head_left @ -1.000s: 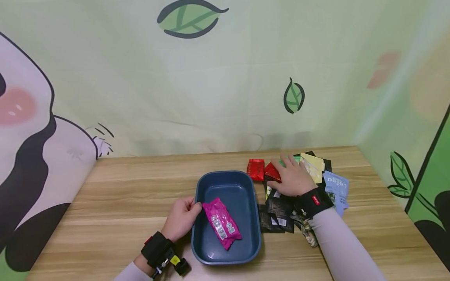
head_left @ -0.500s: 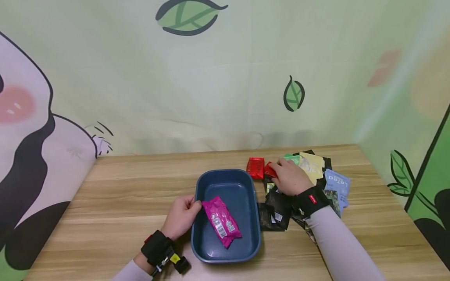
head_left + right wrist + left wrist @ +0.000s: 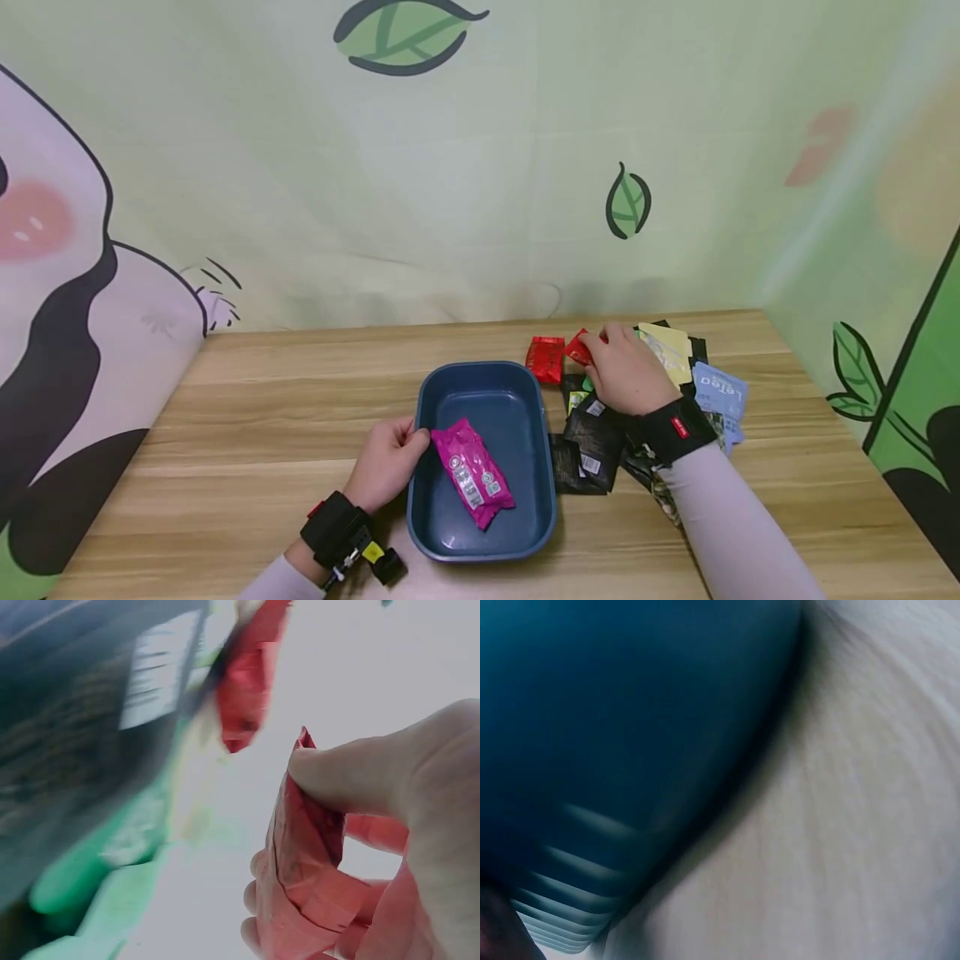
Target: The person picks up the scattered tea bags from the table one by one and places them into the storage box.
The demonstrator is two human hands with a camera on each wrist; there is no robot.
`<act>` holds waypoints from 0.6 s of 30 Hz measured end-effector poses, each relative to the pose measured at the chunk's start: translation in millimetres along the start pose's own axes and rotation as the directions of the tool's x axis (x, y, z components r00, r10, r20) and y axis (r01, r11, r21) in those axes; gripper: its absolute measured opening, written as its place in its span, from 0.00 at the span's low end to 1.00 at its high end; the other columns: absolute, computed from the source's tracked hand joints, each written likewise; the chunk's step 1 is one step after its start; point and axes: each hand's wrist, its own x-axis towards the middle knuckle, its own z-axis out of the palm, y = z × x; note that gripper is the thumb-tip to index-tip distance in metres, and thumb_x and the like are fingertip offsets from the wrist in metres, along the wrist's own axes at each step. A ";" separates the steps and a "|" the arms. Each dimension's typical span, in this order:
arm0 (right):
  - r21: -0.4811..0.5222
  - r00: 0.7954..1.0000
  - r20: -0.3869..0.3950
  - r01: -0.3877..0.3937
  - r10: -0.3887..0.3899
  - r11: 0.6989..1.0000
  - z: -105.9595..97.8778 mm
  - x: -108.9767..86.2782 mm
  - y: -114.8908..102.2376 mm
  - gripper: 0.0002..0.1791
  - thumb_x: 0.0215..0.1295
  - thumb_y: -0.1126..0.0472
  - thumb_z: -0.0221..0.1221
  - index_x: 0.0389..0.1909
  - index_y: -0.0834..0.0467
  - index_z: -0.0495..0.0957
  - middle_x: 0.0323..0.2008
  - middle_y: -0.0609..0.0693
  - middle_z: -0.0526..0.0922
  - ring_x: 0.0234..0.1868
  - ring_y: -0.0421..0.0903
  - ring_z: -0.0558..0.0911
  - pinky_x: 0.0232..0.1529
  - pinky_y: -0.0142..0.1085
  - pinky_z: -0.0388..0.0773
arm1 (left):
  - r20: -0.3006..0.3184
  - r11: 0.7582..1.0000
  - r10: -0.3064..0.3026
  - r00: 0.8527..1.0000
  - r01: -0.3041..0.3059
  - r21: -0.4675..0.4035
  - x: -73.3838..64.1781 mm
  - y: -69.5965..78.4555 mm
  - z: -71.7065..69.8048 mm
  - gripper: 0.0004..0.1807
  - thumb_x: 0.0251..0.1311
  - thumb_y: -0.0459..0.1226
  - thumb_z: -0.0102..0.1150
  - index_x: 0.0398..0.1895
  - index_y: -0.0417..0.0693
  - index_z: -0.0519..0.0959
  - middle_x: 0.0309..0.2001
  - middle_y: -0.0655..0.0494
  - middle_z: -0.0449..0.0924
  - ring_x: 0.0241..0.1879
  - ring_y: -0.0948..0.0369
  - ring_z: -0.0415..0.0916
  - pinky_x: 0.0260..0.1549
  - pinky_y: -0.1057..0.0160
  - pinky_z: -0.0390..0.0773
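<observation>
My left hand [image 3: 384,467] pinches the left rim of a dark blue plastic tub [image 3: 517,400]. Inside the tub lies a magenta packet [image 3: 474,475] with white printing. Over the pile of packets at the right, my right hand [image 3: 628,375] holds a small red foil packet [image 3: 307,862] between thumb and fingers. A second red packet [image 3: 545,360] lies just left of it on the table. Below the right hand are several black packets [image 3: 596,442]. In the left wrist view, the tub's outer wall [image 3: 630,712] fills much of the frame.
A pale yellow packet [image 3: 667,348] and light blue packets [image 3: 720,396] lie right of the hand. The wooden table [image 3: 285,392] meets a printed cloth backdrop [image 3: 465,208] at its far edge.
My right hand has gone from spread flat over the pile to pinching a red packet, which has shifted slightly up and away. The left hand and tub stay put.
</observation>
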 end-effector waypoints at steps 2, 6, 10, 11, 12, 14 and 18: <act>0.013 0.999 -0.036 0.024 -0.023 1.000 -6.3 0.4 -4.2 0.23 0.64 0.58 0.59 0.58 0.64 0.77 0.43 0.61 0.74 0.44 0.56 0.72 0.44 0.47 0.73 | -0.003 1.000 0.006 1.000 -0.006 -0.006 0.3 -0.4 0.1 0.19 0.66 0.36 0.52 0.15 0.42 0.65 0.13 0.57 0.58 0.15 0.62 0.59 0.16 0.67 0.53; 0.044 0.995 -0.068 0.077 -0.074 0.996 -20.4 1.0 -18.5 0.25 0.64 0.57 0.60 0.60 0.63 0.76 0.43 0.59 0.73 0.44 0.54 0.72 0.44 0.44 0.72 | -0.004 1.000 0.008 1.000 -0.008 -0.013 0.4 -0.5 0.2 0.19 0.66 0.36 0.52 0.15 0.42 0.65 0.13 0.57 0.58 0.15 0.63 0.59 0.16 0.67 0.53; 0.084 0.986 -0.093 0.147 -0.139 0.986 -29.8 0.1 -37.1 0.26 0.63 0.57 0.61 0.61 0.62 0.76 0.44 0.57 0.73 0.44 0.52 0.72 0.45 0.43 0.73 | -0.001 1.000 0.005 1.000 -0.006 -0.009 0.3 -0.6 0.3 0.19 0.66 0.36 0.52 0.15 0.42 0.65 0.13 0.57 0.58 0.15 0.62 0.59 0.16 0.67 0.53; 0.093 0.983 -0.101 0.165 -0.155 0.982 -31.2 -0.4 -41.8 0.26 0.63 0.58 0.61 0.61 0.61 0.76 0.44 0.56 0.74 0.44 0.51 0.73 0.46 0.42 0.73 | -0.001 1.000 0.005 1.000 -0.005 -0.007 0.3 -0.6 0.3 0.19 0.66 0.36 0.52 0.15 0.42 0.65 0.13 0.57 0.58 0.15 0.62 0.59 0.16 0.66 0.53; 0.100 0.979 -0.109 0.183 -0.172 0.978 -32.4 -1.1 -46.4 0.25 0.63 0.58 0.61 0.61 0.61 0.77 0.44 0.56 0.74 0.44 0.51 0.73 0.46 0.42 0.73 | -0.001 1.000 0.004 1.000 -0.004 -0.005 0.3 -0.7 0.3 0.19 0.66 0.36 0.52 0.15 0.42 0.65 0.13 0.57 0.58 0.15 0.62 0.59 0.16 0.66 0.53; 0.107 0.972 -0.119 0.218 -0.205 0.970 -34.7 -2.5 -55.5 0.25 0.63 0.57 0.61 0.61 0.59 0.77 0.45 0.54 0.74 0.45 0.50 0.73 0.47 0.41 0.74 | -0.001 1.000 0.002 1.000 -0.002 -0.002 0.2 -0.8 0.2 0.19 0.66 0.36 0.52 0.15 0.42 0.65 0.13 0.57 0.58 0.15 0.62 0.60 0.16 0.66 0.53; 0.108 0.960 -0.114 0.266 -0.254 0.958 -36.2 -5.3 -72.0 0.24 0.64 0.55 0.60 0.61 0.57 0.77 0.47 0.53 0.74 0.46 0.48 0.72 0.47 0.39 0.74 | -0.001 1.000 -0.001 1.000 0.001 -0.003 0.0 -0.8 0.2 0.19 0.66 0.36 0.52 0.16 0.42 0.66 0.13 0.56 0.59 0.15 0.61 0.60 0.16 0.66 0.54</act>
